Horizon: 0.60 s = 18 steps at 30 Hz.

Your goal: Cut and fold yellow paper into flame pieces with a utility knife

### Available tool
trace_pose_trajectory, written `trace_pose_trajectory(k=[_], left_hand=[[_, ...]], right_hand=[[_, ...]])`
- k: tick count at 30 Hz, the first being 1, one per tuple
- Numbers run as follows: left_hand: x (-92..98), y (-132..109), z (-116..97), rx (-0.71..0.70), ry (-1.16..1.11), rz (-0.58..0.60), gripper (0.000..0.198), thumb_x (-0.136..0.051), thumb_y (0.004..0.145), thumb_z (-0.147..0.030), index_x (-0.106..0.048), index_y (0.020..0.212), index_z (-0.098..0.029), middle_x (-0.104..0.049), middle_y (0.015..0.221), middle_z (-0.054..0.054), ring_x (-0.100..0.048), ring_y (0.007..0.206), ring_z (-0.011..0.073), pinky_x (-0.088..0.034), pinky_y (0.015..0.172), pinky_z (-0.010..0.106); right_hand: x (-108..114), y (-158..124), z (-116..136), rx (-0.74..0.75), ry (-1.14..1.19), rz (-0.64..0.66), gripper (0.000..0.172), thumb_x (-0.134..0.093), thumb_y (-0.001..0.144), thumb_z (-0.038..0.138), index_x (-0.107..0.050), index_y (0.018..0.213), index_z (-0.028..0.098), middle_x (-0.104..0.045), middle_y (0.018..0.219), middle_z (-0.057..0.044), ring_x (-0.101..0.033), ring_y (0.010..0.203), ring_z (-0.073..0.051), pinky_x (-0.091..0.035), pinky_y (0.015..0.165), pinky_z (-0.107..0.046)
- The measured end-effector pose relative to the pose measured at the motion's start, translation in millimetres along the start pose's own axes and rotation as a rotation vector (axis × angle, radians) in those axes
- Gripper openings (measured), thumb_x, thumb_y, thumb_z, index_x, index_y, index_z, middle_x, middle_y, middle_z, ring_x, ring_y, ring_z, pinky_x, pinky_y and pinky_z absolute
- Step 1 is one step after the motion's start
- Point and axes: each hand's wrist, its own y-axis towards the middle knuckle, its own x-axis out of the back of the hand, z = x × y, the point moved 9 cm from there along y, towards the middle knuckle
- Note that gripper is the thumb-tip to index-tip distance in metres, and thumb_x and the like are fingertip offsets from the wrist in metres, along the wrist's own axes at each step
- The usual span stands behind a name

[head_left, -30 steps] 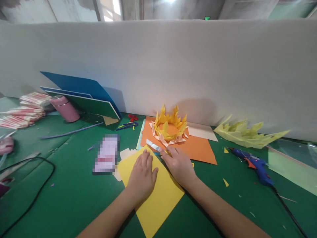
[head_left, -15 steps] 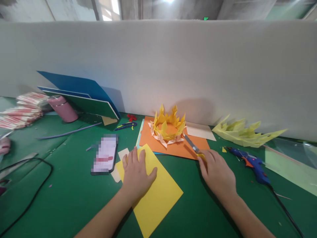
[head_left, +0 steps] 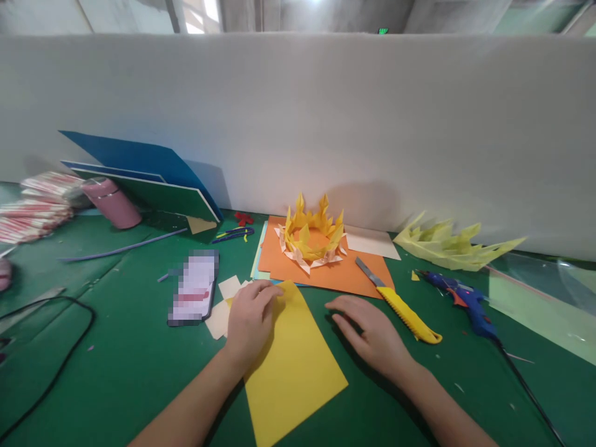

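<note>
A sheet of yellow paper (head_left: 293,366) lies at a slant on the green table in front of me. My left hand (head_left: 254,316) is closed at its upper left edge, fingers curled over the paper and fingertips partly hidden. To the right of the sheet, my right hand (head_left: 367,332) is empty, with thumb and fingers apart. Beyond it rests a yellow utility knife (head_left: 405,312), its blade lying over orange paper (head_left: 274,267). On that paper stands a yellow folded-paper crown (head_left: 314,239) with pale pink points around its base.
Left of the sheet are small pale paper pieces (head_left: 217,320) and a phone (head_left: 195,288). A blue glue gun (head_left: 465,298) with its cord lies at right, near a pale yellow paper crown (head_left: 456,245). A pink bottle (head_left: 112,202) and leaning boards (head_left: 139,155) are at back left.
My right hand has let go of the utility knife, now on the table, and moved left toward the yellow paper. My left hand's spread fingers have curled in, and the sheet has turned slightly.
</note>
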Motion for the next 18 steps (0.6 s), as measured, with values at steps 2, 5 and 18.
trace_pose_trajectory(k=[2,5,18], left_hand=[[5.3,-1,7,0.086,-0.162,-0.075,0.02,-0.042,0.083,-0.014,-0.06,0.079,-0.022,-0.066,0.085,0.004,-0.063,0.082,0.0191,-0.05,0.074,0.033],[8.2,-6,30,0.331,-0.358,-0.188,0.008,-0.051,0.081,-0.024,-0.058,0.081,-0.021,-0.067,0.08,0.002,-0.065,0.078,0.0176,-0.053,0.074,0.031],[10.9,-12,51,0.589,-0.492,-0.192,0.018,-0.067,0.066,-0.038,-0.068,0.065,-0.021,-0.069,0.072,0.002,-0.063,0.065,0.0168,-0.053,0.061,0.028]], right_hand=[[-11,1,6,-0.089,0.184,0.048,0.026,-0.042,0.092,0.028,-0.061,0.107,0.022,-0.07,0.102,-0.009,-0.066,0.093,-0.022,-0.053,0.08,-0.037],[-24,0,4,-0.236,0.502,0.103,0.026,-0.045,0.089,0.034,-0.057,0.108,0.022,-0.07,0.102,-0.008,-0.067,0.091,-0.022,-0.055,0.077,-0.035],[-1,-20,-75,-0.723,0.64,-0.188,0.038,-0.073,0.059,0.053,-0.055,0.065,0.02,-0.06,0.058,0.0,-0.057,0.053,-0.017,-0.047,0.049,-0.029]])
